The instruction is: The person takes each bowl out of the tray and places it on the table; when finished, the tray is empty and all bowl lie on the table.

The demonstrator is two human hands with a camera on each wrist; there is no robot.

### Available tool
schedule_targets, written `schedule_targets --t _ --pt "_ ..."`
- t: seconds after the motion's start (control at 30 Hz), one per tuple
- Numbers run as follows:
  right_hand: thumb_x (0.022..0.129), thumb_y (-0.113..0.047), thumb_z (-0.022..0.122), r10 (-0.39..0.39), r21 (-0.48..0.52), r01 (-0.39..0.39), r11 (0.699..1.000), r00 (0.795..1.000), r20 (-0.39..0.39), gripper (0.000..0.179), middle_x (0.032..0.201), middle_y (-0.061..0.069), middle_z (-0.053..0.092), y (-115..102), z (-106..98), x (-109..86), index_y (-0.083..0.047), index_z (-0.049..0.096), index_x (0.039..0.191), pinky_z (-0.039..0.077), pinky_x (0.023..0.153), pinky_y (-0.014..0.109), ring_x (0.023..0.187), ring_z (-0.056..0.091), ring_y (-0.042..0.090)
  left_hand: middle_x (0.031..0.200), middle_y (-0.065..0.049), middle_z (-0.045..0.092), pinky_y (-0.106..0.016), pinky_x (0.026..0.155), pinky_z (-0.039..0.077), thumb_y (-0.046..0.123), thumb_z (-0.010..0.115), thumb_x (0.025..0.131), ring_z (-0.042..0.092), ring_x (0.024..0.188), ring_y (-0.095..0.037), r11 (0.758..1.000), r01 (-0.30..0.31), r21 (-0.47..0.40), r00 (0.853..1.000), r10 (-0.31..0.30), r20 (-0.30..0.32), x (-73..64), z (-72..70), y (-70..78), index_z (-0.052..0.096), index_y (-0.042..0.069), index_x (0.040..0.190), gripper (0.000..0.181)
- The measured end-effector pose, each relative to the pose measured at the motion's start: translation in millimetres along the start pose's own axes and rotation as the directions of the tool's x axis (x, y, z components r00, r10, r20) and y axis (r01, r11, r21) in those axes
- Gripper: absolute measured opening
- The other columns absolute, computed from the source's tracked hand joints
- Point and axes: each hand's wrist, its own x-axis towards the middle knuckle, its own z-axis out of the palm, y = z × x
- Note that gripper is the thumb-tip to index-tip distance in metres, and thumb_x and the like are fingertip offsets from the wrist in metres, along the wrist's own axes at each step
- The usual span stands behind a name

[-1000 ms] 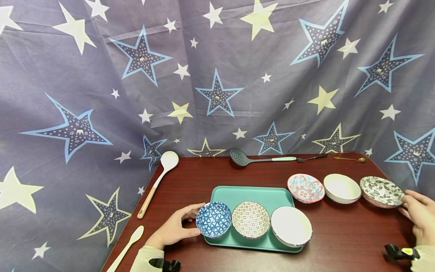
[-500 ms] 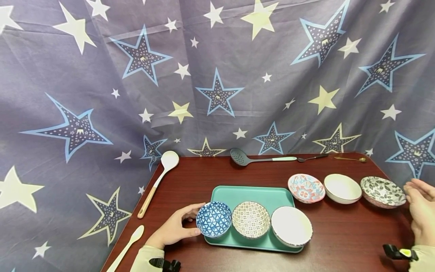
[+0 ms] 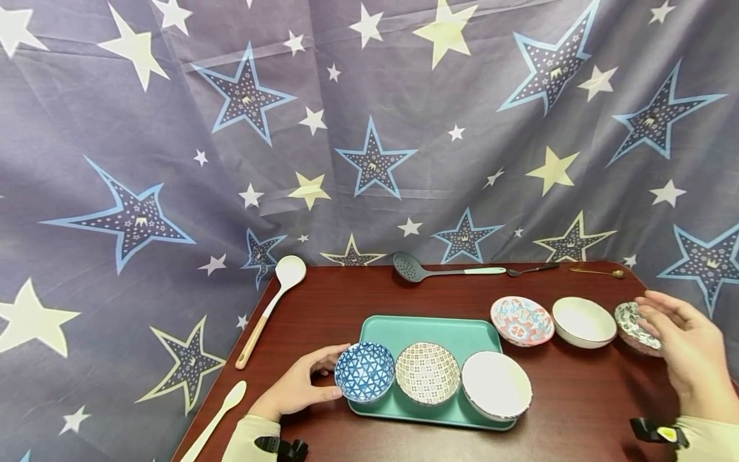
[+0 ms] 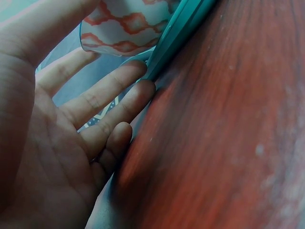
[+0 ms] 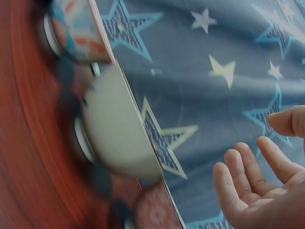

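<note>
My left hand (image 3: 306, 380) rests against the left side of a small blue-and-white triangle-patterned bowl (image 3: 364, 372), thumb and forefinger touching it, the other fingers extended at the tray's edge. In the left wrist view this bowl's outside (image 4: 126, 29) shows orange waves. The bowl stands on a green tray (image 3: 427, 326), beside a brown-patterned bowl (image 3: 428, 373) and a white bowl (image 3: 496, 385). At the right, my right hand (image 3: 687, 343) holds nothing, its fingers loosely extended. It partly hides a leaf-patterned bowl (image 3: 635, 328) in the head view.
Right of the tray stand a red-and-blue bowl (image 3: 522, 321) and a cream bowl (image 3: 583, 322). A slotted spatula (image 3: 408, 267) and small spoons (image 3: 526, 271) lie along the back. A ladle (image 3: 288, 273) and a pale spoon (image 3: 233, 394) lie on the left.
My right hand has left the leaf-patterned bowl's right rim and moved left, in front of that bowl. The left hand and the bowls keep their places.
</note>
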Motion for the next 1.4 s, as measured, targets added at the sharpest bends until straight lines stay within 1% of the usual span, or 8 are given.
schedule_targets --t 0.1,0.23,0.53,0.63,0.73,0.83,1.2,1.4 --pt "0.099 0.011 0.062 0.023 0.011 -0.025 1.000 0.990 0.139 0.033 0.104 -0.003 0.079 4 12 -4.6 -0.012 0.076 0.119 0.057 0.071 0.019 0.089 0.075 0.004 0.127 -0.003 0.068 -0.041 0.092 0.054 0.016 0.083 0.089 0.065 0.112 -0.024 1.000 0.000 0.001 1.000 0.000 -0.002 -0.2 0.2 -1.1 0.048 0.017 0.158 0.078" --pt "0.102 0.012 0.057 0.028 -0.006 -0.027 1.000 0.953 0.300 0.036 0.112 -0.001 0.077 10 27 -10.1 -0.010 0.072 0.127 0.057 0.080 0.021 0.100 0.074 0.005 0.128 -0.003 0.068 -0.040 0.091 0.054 0.016 0.084 0.089 0.065 0.111 -0.023 1.000 -0.003 0.007 1.000 0.004 -0.003 0.0 0.0 -2.1 0.047 0.017 0.158 0.078" --pt "0.104 0.005 0.058 0.089 -0.148 -0.028 0.989 0.901 0.424 0.030 0.120 -0.003 0.073 20 50 -22.4 -0.004 0.067 0.131 0.058 0.082 0.025 0.105 0.070 0.006 0.130 -0.002 0.068 -0.040 0.093 0.054 0.016 0.083 0.091 0.065 0.113 -0.024 1.000 -0.002 0.000 1.000 0.002 0.005 0.2 0.4 -2.9 0.047 0.021 0.158 0.077" --pt "0.105 0.005 0.057 0.095 -0.209 0.011 0.978 0.868 0.487 0.029 0.120 -0.004 0.072 24 56 -25.6 -0.001 0.065 0.132 0.059 0.081 0.026 0.105 0.070 0.006 0.130 -0.002 0.068 -0.039 0.093 0.053 0.018 0.083 0.091 0.065 0.114 -0.023 1.000 0.007 0.010 1.000 -0.007 0.005 -0.4 0.1 -3.9 0.048 0.022 0.158 0.076" --pt "0.106 0.004 0.054 0.142 -0.265 0.015 0.964 0.815 0.562 0.029 0.123 -0.004 0.071 28 62 -29.9 -0.001 0.064 0.133 0.059 0.083 0.028 0.107 0.070 0.007 0.130 0.001 0.068 -0.038 0.093 0.053 0.019 0.083 0.091 0.065 0.114 -0.022 1.000 0.010 0.025 1.000 -0.010 0.003 -0.5 -0.3 -4.0 0.048 0.022 0.158 0.075" --pt "0.107 0.001 0.055 0.206 -0.323 -0.002 0.946 0.776 0.596 0.028 0.127 -0.005 0.070 30 68 -35.4 0.004 0.062 0.134 0.059 0.085 0.029 0.109 0.070 0.009 0.129 0.002 0.068 -0.037 0.093 0.053 0.020 0.082 0.092 0.065 0.114 -0.022 1.000 0.008 0.030 1.000 -0.008 0.002 0.0 -0.2 -3.2 0.048 0.023 0.158 0.075" --pt "0.108 -0.015 0.060 0.385 -0.505 -0.064 0.861 0.731 0.563 0.042 0.131 0.017 0.067 42 79 -46.3 0.011 0.054 0.141 0.059 0.080 0.038 0.109 0.069 0.016 0.128 0.000 0.069 -0.037 0.093 0.053 0.020 0.083 0.091 0.066 0.113 -0.022 0.999 -0.001 0.032 1.000 0.001 0.001 0.0 -0.2 -4.3 0.048 0.020 0.158 0.076" --pt "0.108 -0.014 0.060 0.408 -0.502 -0.072 0.862 0.685 0.603 0.042 0.134 0.023 0.064 46 82 -51.4 0.011 0.054 0.141 0.060 0.083 0.041 0.111 0.070 0.015 0.127 -0.002 0.069 -0.037 0.092 0.053 0.019 0.083 0.090 0.065 0.112 -0.023 1.000 -0.008 0.020 1.000 0.008 0.000 0.5 0.1 -0.5 0.048 0.018 0.158 0.077"
